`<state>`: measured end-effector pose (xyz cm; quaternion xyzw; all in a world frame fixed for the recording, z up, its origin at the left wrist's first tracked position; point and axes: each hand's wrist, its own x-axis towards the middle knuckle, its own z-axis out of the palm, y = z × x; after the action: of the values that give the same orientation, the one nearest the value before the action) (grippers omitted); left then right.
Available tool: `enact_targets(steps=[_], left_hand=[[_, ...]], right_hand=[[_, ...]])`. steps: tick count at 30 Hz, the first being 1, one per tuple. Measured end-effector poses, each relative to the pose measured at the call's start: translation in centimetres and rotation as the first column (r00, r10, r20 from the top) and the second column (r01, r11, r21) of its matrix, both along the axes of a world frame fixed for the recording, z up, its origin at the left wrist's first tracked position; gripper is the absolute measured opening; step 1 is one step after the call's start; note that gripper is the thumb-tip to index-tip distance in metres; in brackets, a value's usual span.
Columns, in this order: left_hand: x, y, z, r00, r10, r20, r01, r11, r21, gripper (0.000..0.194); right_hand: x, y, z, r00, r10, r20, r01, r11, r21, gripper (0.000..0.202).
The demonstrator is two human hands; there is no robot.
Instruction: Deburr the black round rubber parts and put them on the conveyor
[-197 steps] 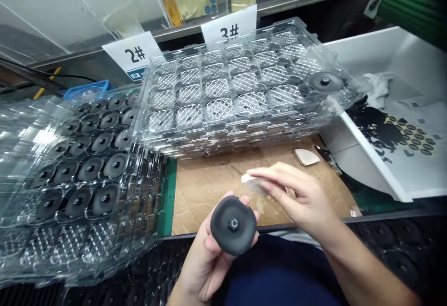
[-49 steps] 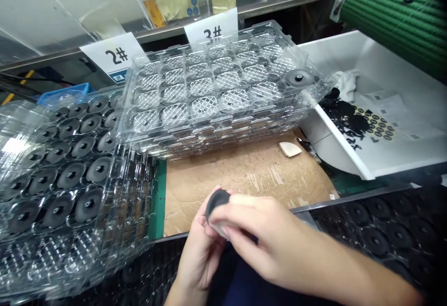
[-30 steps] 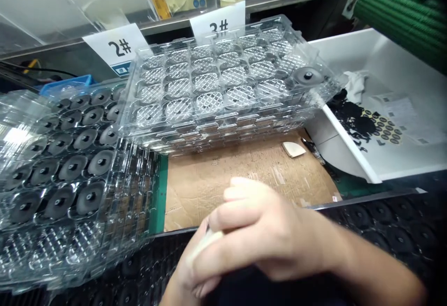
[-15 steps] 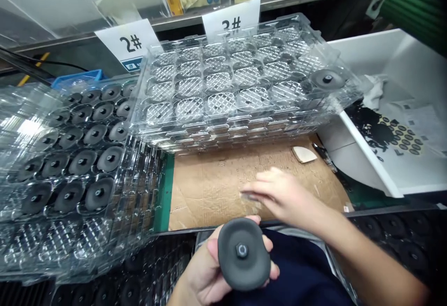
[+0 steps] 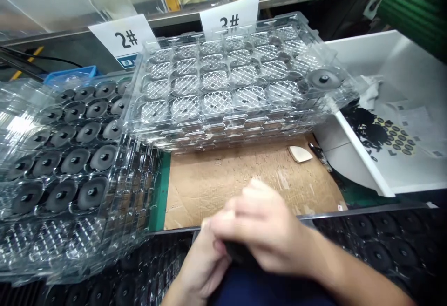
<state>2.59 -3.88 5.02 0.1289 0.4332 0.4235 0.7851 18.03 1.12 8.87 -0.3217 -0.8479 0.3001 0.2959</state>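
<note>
At six o'clock, the left hand (image 5: pixel 205 258) and curled right hand (image 5: pixel 263 227) meet around a mostly hidden dark part (image 5: pixel 240 252), likely to steady it; I cannot tell if either pinches it.

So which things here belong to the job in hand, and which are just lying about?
Likely part of the job:
left hand and right hand, mostly hiding whatever they hold
black round parts in the left trays
middle clear tray, one round part at its right end

Probably just lying about:
crumpled white item and black scraps in the white bin
blue bin behind the left trays
</note>
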Motion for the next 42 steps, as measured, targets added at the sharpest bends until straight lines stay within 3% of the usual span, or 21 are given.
enact_targets(steps=[4,8,11,13,17,19,21,23,25,26,29,31,36,39,42], left_hand=[[-1.3,-0.4,-1.2,0.992,-0.044,0.118,0.051,0.997,-0.055,0.055],[-1.9,-0.6,-1.8,0.979,-0.033,0.201,0.043,0.998,-0.045,0.05],[-1.8,-0.3,-1.3,0.955,-0.061,0.289,0.072,0.997,-0.03,0.049],[-1.7,-0.1,-0.8,0.94,-0.083,0.331,0.097,0.995,-0.025,0.052],[-1.7,0.2,-0.2,0.948,-0.105,0.301,0.11,0.994,-0.001,0.049],[-1.4,0.1,-0.2,0.978,-0.087,0.188,0.071,0.993,0.089,0.051],[-0.9,-0.2,-0.3,0.997,0.014,-0.076,0.007,0.961,0.277,0.062],[-0.5,-0.5,-0.4,0.907,0.213,-0.364,0.004,0.858,0.513,0.081],[-0.5,-0.6,-0.6,0.775,0.389,-0.499,0.069,0.732,0.678,0.094],[-0.7,-0.6,-0.7,0.74,0.42,-0.525,0.133,0.674,0.727,0.097],[-1.7,-0.2,-1.0,0.69,0.37,-0.622,0.411,0.506,0.758,0.105],[-2.3,0.0,-1.1,0.661,0.315,-0.682,0.54,0.431,0.723,0.106],[-2.5,-0.3,-1.2,0.661,0.215,-0.719,0.562,0.494,0.664,0.098],[-2.5,-0.8,-1.2,0.605,0.135,-0.784,0.617,0.542,0.57,0.09],[-2.8,-1.0,-0.9,0.575,0.063,-0.816,0.648,0.574,0.501,0.072]], right_hand=[[1.2,1.6,-5.0,0.945,-0.303,0.126,0.323,0.924,-0.206,0.022],[1.9,0.4,-10.1,0.939,-0.33,0.098,0.344,0.879,-0.331,0.023],[1.8,-0.9,-11.8,0.9,-0.427,0.083,0.426,0.826,-0.37,0.026],[1.8,-1.2,-11.4,0.868,-0.493,0.064,0.476,0.788,-0.39,0.028],[1.8,-1.1,-8.4,0.855,-0.518,-0.001,0.462,0.764,-0.45,0.024],[1.5,-1.2,-7.3,0.862,-0.506,-0.026,0.43,0.759,-0.489,0.022],[1.0,-1.4,-7.1,0.862,-0.506,-0.037,0.415,0.745,-0.522,0.02],[0.7,-1.8,-7.2,0.854,-0.519,-0.044,0.414,0.728,-0.546,0.019],[0.7,-2.2,-7.2,0.842,-0.537,-0.057,0.418,0.714,-0.562,0.017],[0.9,-2.5,-7.0,0.835,-0.546,-0.064,0.421,0.71,-0.565,0.016],[1.4,-3.5,-5.8,0.816,-0.565,-0.123,0.403,0.707,-0.581,0.013],[1.7,-4.1,-4.8,0.804,-0.561,-0.198,0.341,0.707,-0.619,0.012],[1.1,-4.7,-3.0,0.851,-0.423,-0.312,0.067,0.675,-0.735,0.016],[0.6,-4.4,-2.7,0.868,-0.383,-0.315,-0.005,0.628,-0.779,0.017],[0.3,-3.8,-3.5,0.725,-0.563,-0.397,-0.131,0.453,-0.882,0.014]])
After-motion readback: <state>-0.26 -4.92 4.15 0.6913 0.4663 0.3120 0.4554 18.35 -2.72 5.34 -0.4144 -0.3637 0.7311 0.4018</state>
